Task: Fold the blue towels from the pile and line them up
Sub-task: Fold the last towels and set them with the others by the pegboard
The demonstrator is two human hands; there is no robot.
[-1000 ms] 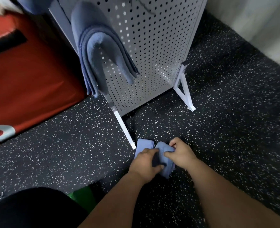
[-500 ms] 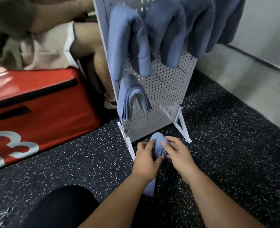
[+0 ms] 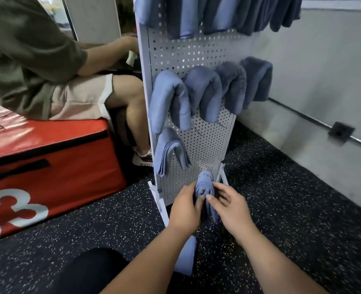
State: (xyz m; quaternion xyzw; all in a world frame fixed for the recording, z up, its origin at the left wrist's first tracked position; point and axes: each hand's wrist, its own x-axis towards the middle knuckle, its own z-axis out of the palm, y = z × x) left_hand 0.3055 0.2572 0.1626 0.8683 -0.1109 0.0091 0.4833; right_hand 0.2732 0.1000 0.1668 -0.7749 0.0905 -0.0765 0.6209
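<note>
The floor is dark rubber with small white specks and fills the lower half of the frame. A grey wall runs along the right side, with a thin pipe and a dark bracket fixed on it. In the centre stands a white perforated rack; folded blue towels hang on it in rows, and one more towel hangs lower at its left edge. At the left a red padded box rests on the floor, and another person sits on it. In the lower centre, both hands are together on one folded blue towel: the left hand grips its left side, the right hand pinches it from the right. Its lower end hangs under the left wrist.
</note>
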